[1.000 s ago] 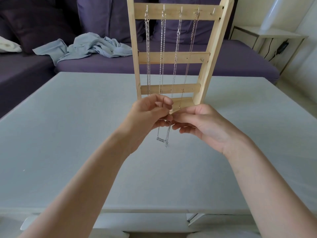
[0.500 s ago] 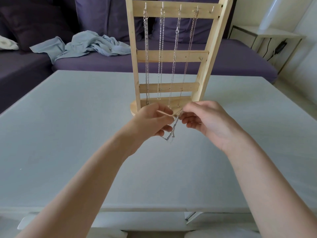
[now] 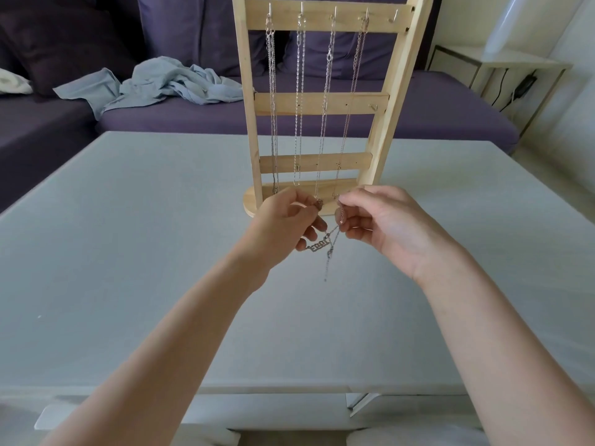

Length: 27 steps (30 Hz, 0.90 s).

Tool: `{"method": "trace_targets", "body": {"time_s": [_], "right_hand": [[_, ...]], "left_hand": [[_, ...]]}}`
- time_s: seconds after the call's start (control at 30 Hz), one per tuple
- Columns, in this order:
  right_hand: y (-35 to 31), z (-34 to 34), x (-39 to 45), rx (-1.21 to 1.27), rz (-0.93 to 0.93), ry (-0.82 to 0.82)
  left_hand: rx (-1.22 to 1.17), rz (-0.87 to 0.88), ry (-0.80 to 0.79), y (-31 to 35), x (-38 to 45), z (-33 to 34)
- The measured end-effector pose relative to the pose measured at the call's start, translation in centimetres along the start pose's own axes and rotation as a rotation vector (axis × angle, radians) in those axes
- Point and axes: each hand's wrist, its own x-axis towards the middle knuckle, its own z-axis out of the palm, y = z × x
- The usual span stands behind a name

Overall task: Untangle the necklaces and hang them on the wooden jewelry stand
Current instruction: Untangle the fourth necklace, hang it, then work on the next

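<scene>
Pinching chain ends, left hand (image 3: 283,220) at 9 o'clock, right hand (image 3: 380,226) at 3; knot (image 3: 330,252) dangled between. Best eased apart slowly, never yanked.

Stand and chains blocked the way ahead

The wooden jewelry stand (image 3: 322,104) with hanging necklaces (image 3: 299,91) rose just beyond both hands; bare table (image 3: 128,252) lay open left, right and nearer.

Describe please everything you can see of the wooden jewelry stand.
The wooden jewelry stand is pale, unpainted wood: two side posts, flat crossbars and a rounded base resting on the grey table. It stands upright behind both hands. Small metal hooks line its top bar; four carry thin silver chains, the rightmost is bare.
</scene>
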Motion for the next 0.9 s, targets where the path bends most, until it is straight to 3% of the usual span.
{"method": "trace_targets", "body": {"time_s": [0.47,0.7,0.9], "right_hand": [[0.3,1.1,0.1,0.039,0.038,0.028],[-0.1,0.5,-0.4,-0.204,0.014,-0.007],[0.0,0.1,-0.5,-0.420,0.039,-0.026]], "left_hand": [[0.148,0.164,0.168,-0.4,0.2,0.2],[0.195,0.183,0.150,-0.2,0.1,-0.7],[0.528,0.279,0.189,-1.1,0.2,-1.5]]}}
